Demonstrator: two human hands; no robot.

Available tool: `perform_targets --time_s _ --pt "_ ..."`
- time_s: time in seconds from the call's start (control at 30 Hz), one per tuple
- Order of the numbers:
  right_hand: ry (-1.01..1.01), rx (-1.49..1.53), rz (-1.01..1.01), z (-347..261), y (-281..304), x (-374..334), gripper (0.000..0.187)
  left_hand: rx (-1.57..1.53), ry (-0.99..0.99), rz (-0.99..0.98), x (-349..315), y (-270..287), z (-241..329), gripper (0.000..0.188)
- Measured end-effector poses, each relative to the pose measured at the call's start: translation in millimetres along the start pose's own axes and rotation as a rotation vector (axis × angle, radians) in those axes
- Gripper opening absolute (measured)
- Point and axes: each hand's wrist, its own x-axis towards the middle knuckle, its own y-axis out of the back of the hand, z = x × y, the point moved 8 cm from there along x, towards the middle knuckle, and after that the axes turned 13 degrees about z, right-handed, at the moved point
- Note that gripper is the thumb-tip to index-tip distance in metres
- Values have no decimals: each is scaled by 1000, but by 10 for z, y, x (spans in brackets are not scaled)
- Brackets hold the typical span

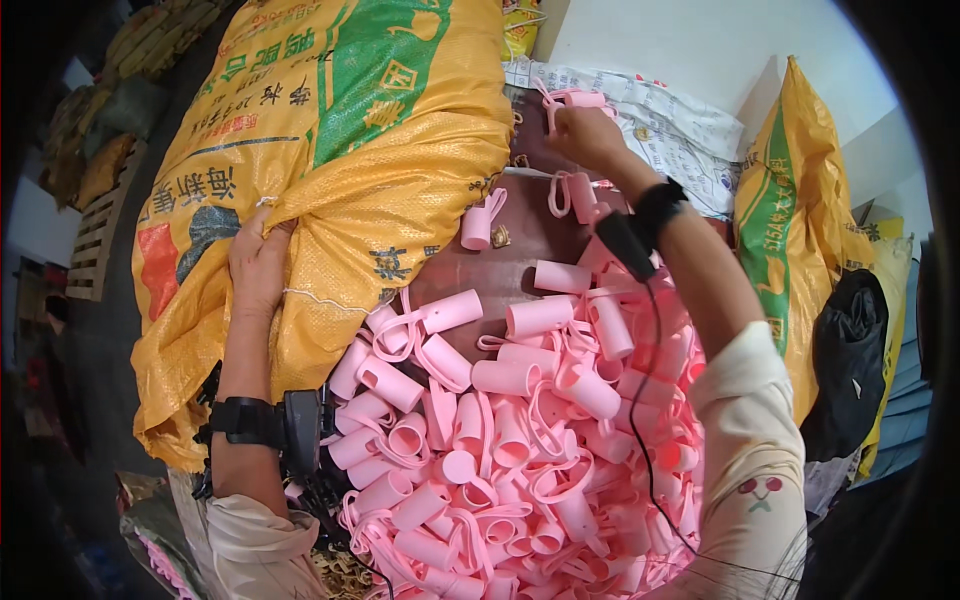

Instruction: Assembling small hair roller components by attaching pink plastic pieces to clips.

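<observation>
A large yellow woven sack [400, 180] with green bands lies at the left and back. My left hand [258, 265] is closed on a gathered fold of it, beside a bit of white string. My right hand [592, 138] reaches to the far side, closed around a pink plastic tube with a strap [583, 100]; its fingertips are partly hidden. Below that wrist stands another pink strapped tube [580, 195], and one more [478, 225] rests near the sack's edge. A big heap of such pink tubes [510, 440] fills the space between my forearms.
Brown surface [520, 250] shows under the pieces. A white printed sack [670, 130] lies along the back. To the right stand an upright yellow sack [790, 230] and a black bag [850, 350]. A black cable [640, 440] hangs along my right arm. A wooden pallet [100, 240] lies far left.
</observation>
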Motion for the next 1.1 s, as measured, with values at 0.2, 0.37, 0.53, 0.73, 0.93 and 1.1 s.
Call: perform_targets --time_s 0.2,0.37,0.53,0.73,0.93,1.1 --pt "22 -247 178 131 -459 122 43 -44 29 -10 -13 55 -56 30" --pt "4 -199 105 552 -809 212 45 -85 67 -26 12 -54 -97 29" --pt "-22 -7 238 406 -389 0 32 22 34 -3 -8 62 -145 29" --pt "288 708 -672 194 307 -1063 10 49 33 24 -20 125 -166 29" --pt "421 513 -441 361 480 -804 17 56 -13 21 -44 39 -18 30" --pt "174 -294 72 278 -389 182 44 51 -31 28 -37 21 -147 31"
